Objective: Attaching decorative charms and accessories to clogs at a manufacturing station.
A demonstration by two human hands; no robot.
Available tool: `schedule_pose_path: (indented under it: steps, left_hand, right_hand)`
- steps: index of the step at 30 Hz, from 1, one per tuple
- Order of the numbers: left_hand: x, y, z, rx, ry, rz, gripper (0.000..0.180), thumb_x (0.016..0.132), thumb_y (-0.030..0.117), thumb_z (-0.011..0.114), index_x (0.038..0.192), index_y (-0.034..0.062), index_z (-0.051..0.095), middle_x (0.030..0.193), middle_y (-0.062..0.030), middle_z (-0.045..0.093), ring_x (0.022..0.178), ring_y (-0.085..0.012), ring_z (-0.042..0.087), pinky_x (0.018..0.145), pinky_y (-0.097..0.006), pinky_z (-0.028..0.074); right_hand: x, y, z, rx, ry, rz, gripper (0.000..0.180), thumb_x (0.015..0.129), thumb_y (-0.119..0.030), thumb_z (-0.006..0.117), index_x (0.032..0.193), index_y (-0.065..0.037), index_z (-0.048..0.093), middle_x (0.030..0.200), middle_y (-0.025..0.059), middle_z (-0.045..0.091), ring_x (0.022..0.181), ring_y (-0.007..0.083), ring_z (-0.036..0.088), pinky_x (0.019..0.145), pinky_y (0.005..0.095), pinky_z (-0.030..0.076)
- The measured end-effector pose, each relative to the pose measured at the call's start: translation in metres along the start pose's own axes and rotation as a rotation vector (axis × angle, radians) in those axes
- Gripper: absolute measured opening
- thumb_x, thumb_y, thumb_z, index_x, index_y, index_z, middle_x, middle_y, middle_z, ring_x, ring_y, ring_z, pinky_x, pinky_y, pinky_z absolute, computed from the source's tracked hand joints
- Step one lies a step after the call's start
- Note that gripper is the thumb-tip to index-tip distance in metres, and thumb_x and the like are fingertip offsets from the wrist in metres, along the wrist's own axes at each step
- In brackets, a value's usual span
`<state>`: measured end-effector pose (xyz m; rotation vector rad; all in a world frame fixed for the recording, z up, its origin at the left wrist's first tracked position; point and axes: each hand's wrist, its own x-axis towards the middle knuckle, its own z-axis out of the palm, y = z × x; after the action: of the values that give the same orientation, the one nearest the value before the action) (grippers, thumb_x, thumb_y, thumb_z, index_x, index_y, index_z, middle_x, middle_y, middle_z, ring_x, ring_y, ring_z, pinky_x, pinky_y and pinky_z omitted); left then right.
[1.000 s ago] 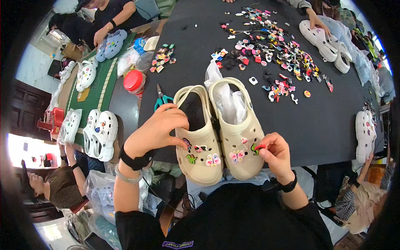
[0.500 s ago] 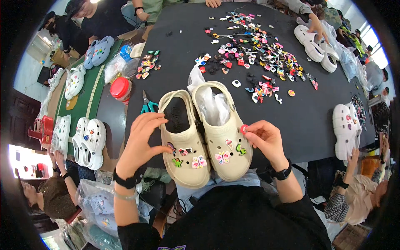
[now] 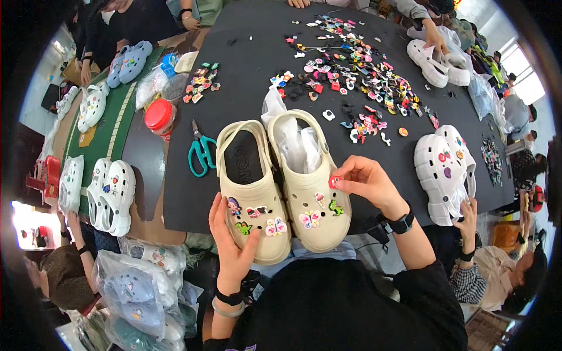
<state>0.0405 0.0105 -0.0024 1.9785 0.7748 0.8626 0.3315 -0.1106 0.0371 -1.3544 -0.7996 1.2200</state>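
A pair of beige clogs stands before me, toes toward my body. My left hand (image 3: 232,257) grips the left clog (image 3: 241,192) round its outer toe, thumb on top beside a green dinosaur charm (image 3: 243,228). Between thumb and fingers, my right hand (image 3: 366,181) pinches a small red charm (image 3: 335,182) against the upper outer side of the right clog (image 3: 321,237). Charms on that clog include an ice-cream charm (image 3: 319,199), a butterfly charm (image 3: 309,219) and another green dinosaur. Clear plastic wrap (image 3: 300,151) fills its opening.
Teal-handled scissors (image 3: 201,153) lie left of the clogs, near a red-lidded jar (image 3: 160,117). Loose charms (image 3: 374,82) spread over the black table (image 3: 252,70). Another person holds white clogs (image 3: 440,169) at right; a co-worker's hand (image 3: 434,36) reaches to white clogs at far right.
My left hand has gone from the clog's outer side to grip its toe. The red charm now touches the right clog. The white clogs at right have come closer. My view has shifted slightly.
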Motion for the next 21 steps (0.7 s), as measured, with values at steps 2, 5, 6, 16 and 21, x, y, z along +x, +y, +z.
schedule_pose_path:
  steps: [2,5,6,16,21]
  left_hand:
    - [0.001,0.002,0.002,0.01,-0.001,-0.002,0.075,0.078,0.017,0.068,0.139,-0.0011,0.029,0.144,-0.0215,0.027,0.134,-0.0343,0.026,0.11,-0.043,0.02]
    - [-0.001,-0.001,0.001,0.059,0.009,0.022,0.075,0.079,0.017,0.067,0.14,-0.0016,0.028,0.144,-0.0222,0.026,0.134,-0.0351,0.026,0.109,-0.043,0.021]
    - [-0.002,-0.001,-0.001,0.064,0.013,0.014,0.075,0.079,0.017,0.067,0.14,-0.0016,0.028,0.144,-0.0222,0.026,0.134,-0.0351,0.026,0.109,-0.043,0.021]
    - [0.001,0.003,-0.004,0.146,-0.063,0.045,0.078,0.08,0.018,0.067,0.141,-0.0035,0.023,0.145,-0.0243,0.024,0.134,-0.0363,0.023,0.109,-0.044,0.021]
    - [0.001,0.0,-0.005,0.109,-0.07,0.041,0.078,0.081,0.018,0.067,0.141,-0.0032,0.023,0.144,-0.0246,0.024,0.134,-0.037,0.024,0.109,-0.045,0.022]
  right_hand:
    - [0.007,0.01,-0.014,-0.386,-0.01,-0.255,0.015,0.082,-0.011,0.072,0.094,-0.006,0.064,0.089,-0.004,0.06,0.075,0.0017,0.05,0.062,0.0176,0.038]
    - [0.014,-0.008,-0.005,-0.224,-0.139,-0.071,0.016,0.081,-0.011,0.073,0.093,-0.007,0.063,0.088,-0.0046,0.055,0.072,0.0021,0.045,0.063,0.0177,0.036]
    - [0.018,-0.019,-0.002,-0.342,-0.181,-0.01,0.024,0.076,-0.012,0.076,0.093,-0.007,0.059,0.087,-0.0037,0.054,0.07,0.0054,0.043,0.064,0.02,0.038]
    - [0.054,-0.066,0.003,-1.068,-0.438,-0.445,0.042,0.058,-0.013,0.079,0.094,-0.009,0.056,0.1,0.0068,0.052,0.101,0.0271,0.053,0.082,0.0378,0.044]
    - [0.071,-0.082,0.016,-1.228,-0.56,-0.342,0.037,0.055,-0.016,0.08,0.085,-0.009,0.059,0.092,0.0033,0.057,0.096,0.0266,0.056,0.078,0.0372,0.045]
